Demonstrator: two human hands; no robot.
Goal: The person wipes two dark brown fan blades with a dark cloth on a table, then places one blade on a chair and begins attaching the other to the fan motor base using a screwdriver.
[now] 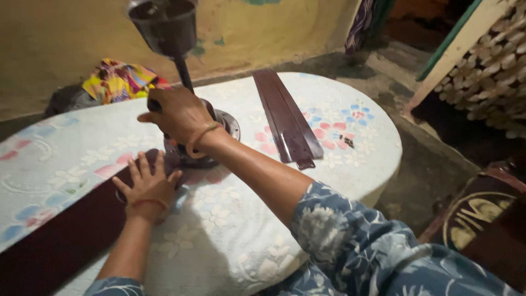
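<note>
A: How does the right hand sit?

B: Its fingers are curled down over the top of the ceiling fan motor, a dark round hub resting on the floral mattress. The hand grips the hub near the foot of the downrod; whether the fingertips close fully under the edge cannot be told. A thin bangle sits at that wrist.

A: And the left hand?

B: Flat, fingers spread moderately and pointing away from the person, palm pressing on the inner end of a long dark fan blade. It grasps nothing; it only bears down. That blade's end lies just beside the hub, touching or nearly so, and the blade runs off toward the lower left corner.

A: How many blades in all?

B: One under the left hand, and two loose blades stacked lengthwise to the right of the hub, apart from both hands. So three.

A: Anything else counted?

B: One motor, one rod with one dark canopy cup at its top, and one bundle of colourful cloth behind the mattress by the wall.
</note>
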